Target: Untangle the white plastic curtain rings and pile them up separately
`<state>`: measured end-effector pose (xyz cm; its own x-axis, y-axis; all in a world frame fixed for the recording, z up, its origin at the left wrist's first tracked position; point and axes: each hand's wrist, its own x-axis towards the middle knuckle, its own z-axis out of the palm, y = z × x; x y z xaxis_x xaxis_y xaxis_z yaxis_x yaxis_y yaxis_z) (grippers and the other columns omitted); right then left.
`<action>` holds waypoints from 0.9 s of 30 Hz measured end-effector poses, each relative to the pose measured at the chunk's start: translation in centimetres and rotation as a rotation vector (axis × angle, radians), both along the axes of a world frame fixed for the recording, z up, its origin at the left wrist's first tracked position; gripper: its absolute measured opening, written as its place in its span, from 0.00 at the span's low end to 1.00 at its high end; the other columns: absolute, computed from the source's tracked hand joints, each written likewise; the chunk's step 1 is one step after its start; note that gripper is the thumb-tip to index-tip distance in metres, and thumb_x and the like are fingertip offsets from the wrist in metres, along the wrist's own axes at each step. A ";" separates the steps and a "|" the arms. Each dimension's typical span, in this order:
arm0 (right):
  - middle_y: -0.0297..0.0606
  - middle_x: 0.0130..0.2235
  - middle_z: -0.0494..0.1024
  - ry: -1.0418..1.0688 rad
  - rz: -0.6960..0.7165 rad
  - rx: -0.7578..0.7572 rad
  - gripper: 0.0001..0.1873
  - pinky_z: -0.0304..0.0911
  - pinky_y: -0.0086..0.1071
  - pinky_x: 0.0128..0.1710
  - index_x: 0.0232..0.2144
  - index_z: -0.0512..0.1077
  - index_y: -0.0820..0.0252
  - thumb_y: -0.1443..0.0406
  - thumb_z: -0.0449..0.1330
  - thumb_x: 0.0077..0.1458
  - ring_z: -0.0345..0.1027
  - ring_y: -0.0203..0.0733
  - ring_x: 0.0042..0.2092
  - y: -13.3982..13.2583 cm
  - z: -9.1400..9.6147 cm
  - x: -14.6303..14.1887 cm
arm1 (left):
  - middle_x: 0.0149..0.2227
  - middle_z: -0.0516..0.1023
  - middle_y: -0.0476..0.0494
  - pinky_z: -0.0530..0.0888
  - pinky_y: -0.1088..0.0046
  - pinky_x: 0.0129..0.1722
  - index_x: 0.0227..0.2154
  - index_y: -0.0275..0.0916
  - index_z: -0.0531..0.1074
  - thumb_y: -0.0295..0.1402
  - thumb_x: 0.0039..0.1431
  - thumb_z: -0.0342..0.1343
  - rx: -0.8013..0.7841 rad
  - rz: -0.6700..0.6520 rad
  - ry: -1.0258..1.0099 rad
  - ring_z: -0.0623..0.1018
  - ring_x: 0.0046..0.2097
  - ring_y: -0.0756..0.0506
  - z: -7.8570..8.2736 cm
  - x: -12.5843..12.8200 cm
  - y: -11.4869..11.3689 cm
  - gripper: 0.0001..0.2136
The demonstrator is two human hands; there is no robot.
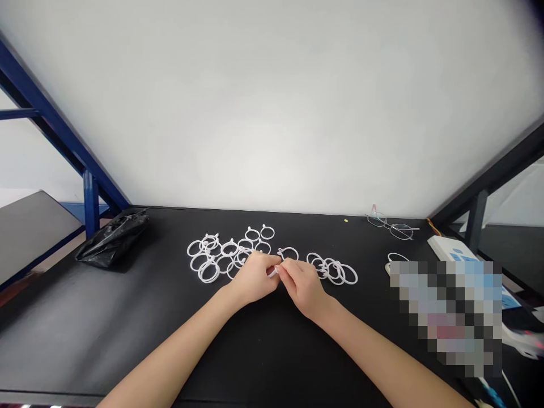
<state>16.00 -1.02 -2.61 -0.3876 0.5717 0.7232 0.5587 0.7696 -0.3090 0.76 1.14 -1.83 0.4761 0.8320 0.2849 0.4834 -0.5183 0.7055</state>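
Observation:
Over the middle of the black table, my left hand (256,276) and my right hand (303,287) meet, fingers closed around a small white ring (272,273). Most of that ring is hidden by the fingers. Behind and left of my left hand lies a loose pile of thin white rings (209,271), several with a small knob or eyelet on the rim. Just beyond my fingertips rests a single ring (290,249). A smaller overlapping group of rings (349,274) lies right of my right hand.
A crumpled black plastic bag (113,241) sits at the left. Eyeglasses (400,230) lie near the back wall (272,113). At the right are a white power strip or box (450,247) and a blurred-out patch. Blue frame bars (63,119) slant along the left side.

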 end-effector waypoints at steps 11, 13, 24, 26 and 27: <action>0.29 0.20 0.61 -0.004 0.019 0.005 0.16 0.51 0.28 0.23 0.23 0.58 0.57 0.69 0.47 0.65 0.54 0.33 0.21 0.3 -0.2 0.1 | 0.16 0.49 0.56 0.52 0.76 0.22 0.17 0.38 0.47 0.21 0.42 0.46 0.088 0.005 0.000 0.51 0.21 0.54 -0.2 -0.1 0.0 0.12; 0.29 0.20 0.62 -0.010 0.027 0.005 0.16 0.51 0.28 0.23 0.24 0.59 0.57 0.68 0.46 0.66 0.55 0.33 0.21 0.3 -0.2 0.1 | 0.16 0.51 0.56 0.53 0.76 0.22 0.18 0.38 0.47 0.22 0.43 0.46 0.142 0.014 0.023 0.53 0.21 0.54 -0.2 -0.2 0.0 0.12; 0.28 0.20 0.63 0.090 0.034 -0.100 0.15 0.52 0.26 0.21 0.25 0.59 0.57 0.66 0.46 0.66 0.55 0.31 0.20 0.1 -0.3 0.0 | 0.19 0.61 0.52 0.53 0.77 0.23 0.18 0.38 0.54 0.23 0.44 0.47 0.357 0.071 0.173 0.57 0.22 0.53 -0.5 -0.4 0.0 0.07; 0.28 0.20 0.64 0.126 0.034 -0.120 0.14 0.53 0.26 0.21 0.26 0.60 0.57 0.66 0.46 0.66 0.56 0.31 0.20 0.1 -0.4 0.0 | 0.20 0.63 0.52 0.53 0.77 0.22 0.18 0.37 0.57 0.23 0.45 0.47 0.373 0.070 0.192 0.57 0.21 0.53 -0.5 -0.4 -0.1 0.07; 0.29 0.21 0.65 0.137 0.034 -0.126 0.14 0.54 0.26 0.21 0.27 0.61 0.57 0.66 0.46 0.66 0.57 0.31 0.20 0.1 -0.4 0.0 | 0.21 0.63 0.51 0.53 0.77 0.22 0.18 0.37 0.59 0.23 0.46 0.47 0.378 0.069 0.202 0.57 0.22 0.53 -0.5 -0.4 -0.1 0.06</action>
<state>15.96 -0.92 -2.98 -0.3111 0.6493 0.6940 0.4793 0.7378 -0.4753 0.40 1.03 -2.32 0.5009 0.7185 0.4826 0.6347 -0.6840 0.3596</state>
